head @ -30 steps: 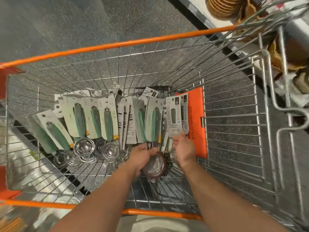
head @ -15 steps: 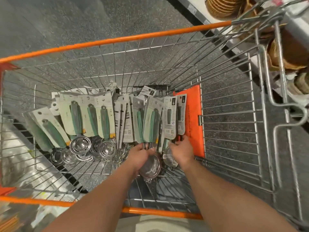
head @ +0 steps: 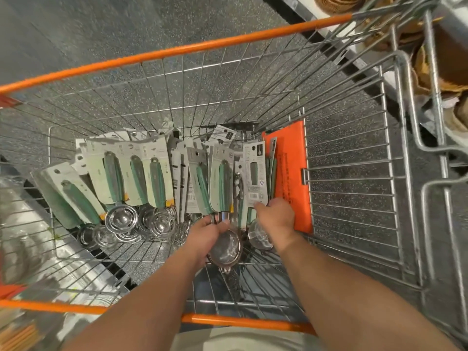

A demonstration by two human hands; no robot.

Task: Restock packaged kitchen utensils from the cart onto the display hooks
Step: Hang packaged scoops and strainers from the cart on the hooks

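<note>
Both hands have slid slightly right toward the orange panel [head: 291, 173] since the earlier frame.
Left hand [head: 203, 236] grips a green-handled strainer [head: 225, 245], long axis pointing away; right hand [head: 276, 219], nearer the panel, pinches a carded utensil pack [head: 255, 173] standing in the cart [head: 177, 49].

**Speckled floor and woven goods at the aisle's edge**

We look down on a grey speckled floor [head: 106, 31] that fills the upper left. Along the upper right we see the pale base edge of a shelf unit [head: 336, 40], with a dark strip running beside it. Woven baskets [head: 336, 1] in tan and brown sit at the top, partly cut off by the frame. At far right we make out more woven brown goods [head: 453, 72], blurred and only partly visible.
</note>
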